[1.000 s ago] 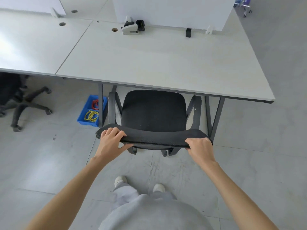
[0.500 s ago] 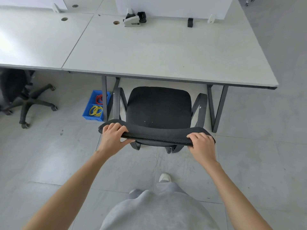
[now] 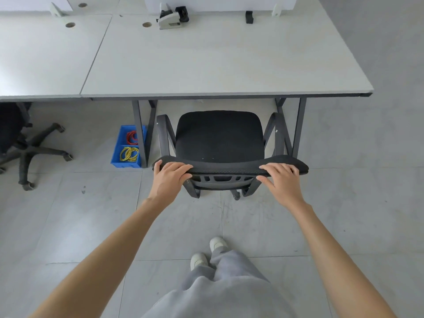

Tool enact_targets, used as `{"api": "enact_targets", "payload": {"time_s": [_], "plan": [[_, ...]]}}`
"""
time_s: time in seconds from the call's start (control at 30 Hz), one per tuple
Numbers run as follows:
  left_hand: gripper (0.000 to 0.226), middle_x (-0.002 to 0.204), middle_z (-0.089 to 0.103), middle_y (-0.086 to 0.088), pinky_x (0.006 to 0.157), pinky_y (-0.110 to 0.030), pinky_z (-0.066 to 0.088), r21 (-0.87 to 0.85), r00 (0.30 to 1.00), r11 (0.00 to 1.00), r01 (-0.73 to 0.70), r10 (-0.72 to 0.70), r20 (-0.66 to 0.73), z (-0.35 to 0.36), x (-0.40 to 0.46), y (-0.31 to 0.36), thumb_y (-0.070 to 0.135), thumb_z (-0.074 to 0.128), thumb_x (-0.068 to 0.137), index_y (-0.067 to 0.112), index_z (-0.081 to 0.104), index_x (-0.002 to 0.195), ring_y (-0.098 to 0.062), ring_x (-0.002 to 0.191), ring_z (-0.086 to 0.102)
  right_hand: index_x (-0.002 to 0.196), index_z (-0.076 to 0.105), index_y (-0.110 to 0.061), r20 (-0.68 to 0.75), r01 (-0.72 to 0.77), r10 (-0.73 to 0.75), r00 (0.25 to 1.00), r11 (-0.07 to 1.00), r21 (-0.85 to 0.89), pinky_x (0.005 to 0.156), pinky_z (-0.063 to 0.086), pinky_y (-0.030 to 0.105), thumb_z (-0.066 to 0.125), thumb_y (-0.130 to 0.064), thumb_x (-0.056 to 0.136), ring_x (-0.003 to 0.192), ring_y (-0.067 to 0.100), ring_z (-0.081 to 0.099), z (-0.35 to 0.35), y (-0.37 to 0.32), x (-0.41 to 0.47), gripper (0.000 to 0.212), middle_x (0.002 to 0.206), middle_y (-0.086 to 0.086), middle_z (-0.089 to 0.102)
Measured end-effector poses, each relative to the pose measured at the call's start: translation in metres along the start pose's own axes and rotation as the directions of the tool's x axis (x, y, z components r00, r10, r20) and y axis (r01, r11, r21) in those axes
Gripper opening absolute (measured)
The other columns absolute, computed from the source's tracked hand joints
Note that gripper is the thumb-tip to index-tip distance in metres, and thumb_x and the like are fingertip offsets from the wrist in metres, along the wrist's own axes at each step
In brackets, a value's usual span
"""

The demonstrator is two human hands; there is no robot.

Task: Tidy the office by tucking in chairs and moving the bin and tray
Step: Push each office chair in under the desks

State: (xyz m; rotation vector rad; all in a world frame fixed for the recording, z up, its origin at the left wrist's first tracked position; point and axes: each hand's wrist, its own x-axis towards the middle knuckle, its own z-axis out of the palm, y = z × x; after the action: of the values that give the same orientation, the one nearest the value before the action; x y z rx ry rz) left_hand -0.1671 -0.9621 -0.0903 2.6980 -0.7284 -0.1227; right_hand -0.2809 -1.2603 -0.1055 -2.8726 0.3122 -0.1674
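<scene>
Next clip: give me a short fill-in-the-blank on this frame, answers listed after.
1. Both hands, left hand and right hand, hold the top of the chair's ____.
2. The blue tray sits on the ____.
3. The rings in the tray's nearer compartment are ____.
4. The chair seat lies between the desk's ____.

Answers: backrest; floor; yellow; legs

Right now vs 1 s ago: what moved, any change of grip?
The black chair has gone further from the person's feet, toward the desk, with the arms stretched straighter. The right hand now sits further in from the backrest's right end, and the left hand sits at its left end. Both keep their grip on the backrest. Unchanged: the blue bin, the desk, and the second chair.
</scene>
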Motion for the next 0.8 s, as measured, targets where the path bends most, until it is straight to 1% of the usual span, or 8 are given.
{"api": "enact_targets", "payload": {"time_s": [0.13, 0.23, 0.37, 0.47, 0.57, 0.63, 0.7, 0.8], "plan": [[0.029, 0.123, 0.06, -0.003, 0.114, -0.044, 0.011, -0.006, 1.0, 1.0, 0.027, -0.027, 0.011, -0.001, -0.005, 0.0, 0.026, 0.046, 0.095, 0.021, 0.058, 0.121, -0.023, 0.12, 0.046, 0.105, 0.065, -0.023, 0.027, -0.014, 0.014, 1.0, 1.0, 0.014, 0.091, 0.023, 0.032, 0.014, -0.068, 0.086, 0.101, 0.022, 0.058, -0.001, -0.003, -0.003, 0.071, 0.106, -0.004, 0.066], [0.031, 0.126, 0.058, -0.001, 0.114, -0.043, 0.013, -0.074, 0.998, 0.996, 0.039, -0.036, 0.041, -0.007, -0.005, 0.0, 0.027, 0.046, 0.095, 0.022, 0.056, 0.123, -0.02, 0.123, 0.045, 0.11, 0.064, -0.019, 0.081, 0.002, -0.005, 0.997, 0.999, 0.047, 0.095, 0.028, 0.035, 0.029, -0.061, 0.087, 0.107, 0.022, 0.057, -0.007, -0.005, 0.0, 0.059, 0.111, -0.002, 0.065], [0.031, 0.124, 0.06, -0.004, 0.096, -0.028, 0.039, -0.3, 0.989, 0.947, 0.116, -0.137, -0.05, -0.023, -0.031, -0.001, 0.019, 0.05, 0.093, 0.017, 0.056, 0.123, -0.019, 0.116, 0.051, 0.119, 0.058, -0.014, 0.056, 0.068, -0.095, 0.994, 0.924, 0.376, 0.099, 0.033, 0.02, 0.05, -0.021, 0.092, 0.116, 0.011, 0.05, -0.027, -0.036, -0.005, 0.029, 0.12, -0.005, 0.059], [0.026, 0.111, 0.066, 0.0, 0.088, -0.024, 0.042, -0.414, 0.945, 0.887, 0.204, -0.289, -0.153, -0.021, -0.083, -0.005, 0.013, 0.052, 0.092, 0.016, 0.061, 0.116, -0.015, 0.104, 0.058, 0.112, 0.061, -0.021, 0.065, 0.087, -0.158, 0.985, 0.791, 0.605, 0.091, 0.036, 0.005, 0.048, -0.015, 0.088, 0.105, -0.005, 0.053, -0.031, -0.068, -0.024, 0.027, 0.11, -0.019, 0.062], [0.026, 0.09, 0.067, 0.027, 0.081, -0.012, 0.042, -0.598, 0.828, 0.692, 0.405, -0.554, -0.081, -0.006, -0.14, -0.004, 0.009, 0.052, 0.092, 0.028, 0.062, 0.106, 0.002, 0.09, 0.062, 0.102, 0.062, -0.027, 0.292, -0.066, -0.2, 0.935, 0.711, 0.7, 0.084, 0.042, 0.005, 0.051, -0.008, 0.091, 0.099, -0.004, 0.059, -0.007, -0.081, -0.037, 0.025, 0.103, -0.024, 0.065], [0.031, 0.085, 0.065, 0.037, 0.074, -0.004, 0.042, -0.697, 0.695, 0.494, 0.52, -0.719, 0.008, 0.005, -0.179, 0.0, 0.01, 0.051, 0.093, 0.041, 0.057, 0.098, 0.009, 0.086, 0.062, 0.096, 0.062, -0.031, 0.497, -0.22, -0.23, 0.837, 0.689, 0.69, 0.084, 0.047, 0.012, 0.052, -0.003, 0.09, 0.095, -0.001, 0.062, 0.019, -0.088, -0.036, 0.031, 0.099, -0.027, 0.066], [0.04, 0.088, 0.065, 0.036, 0.073, -0.006, 0.044, -0.747, 0.584, 0.361, 0.558, -0.811, 0.044, 0.014, -0.21, 0.008, 0.011, 0.05, 0.093, 0.05, 0.058, 0.093, 0.008, 0.085, 0.063, 0.092, 0.061, -0.033, 0.624, -0.29, -0.254, 0.738, 0.716, 0.635, 0.086, 0.049, 0.018, 0.053, -0.001, 0.089, 0.094, 0.004, 0.065, 0.042, -0.098, -0.031, 0.033, 0.09, -0.02, 0.071], [0.042, 0.09, 0.068, 0.027, 0.076, -0.008, 0.046, -0.805, 0.396, 0.195, 0.561, -0.916, 0.054, 0.021, -0.25, 0.018, 0.014, 0.051, 0.093, 0.055, 0.06, 0.095, 0.003, 0.085, 0.064, 0.091, 0.06, -0.031, 0.717, -0.28, -0.355, 0.599, 0.747, 0.603, 0.079, 0.048, 0.01, 0.051, 0.001, 0.09, 0.098, 0.015, 0.065, 0.068, -0.141, -0.018, 0.033, 0.095, -0.011, 0.068]]}}
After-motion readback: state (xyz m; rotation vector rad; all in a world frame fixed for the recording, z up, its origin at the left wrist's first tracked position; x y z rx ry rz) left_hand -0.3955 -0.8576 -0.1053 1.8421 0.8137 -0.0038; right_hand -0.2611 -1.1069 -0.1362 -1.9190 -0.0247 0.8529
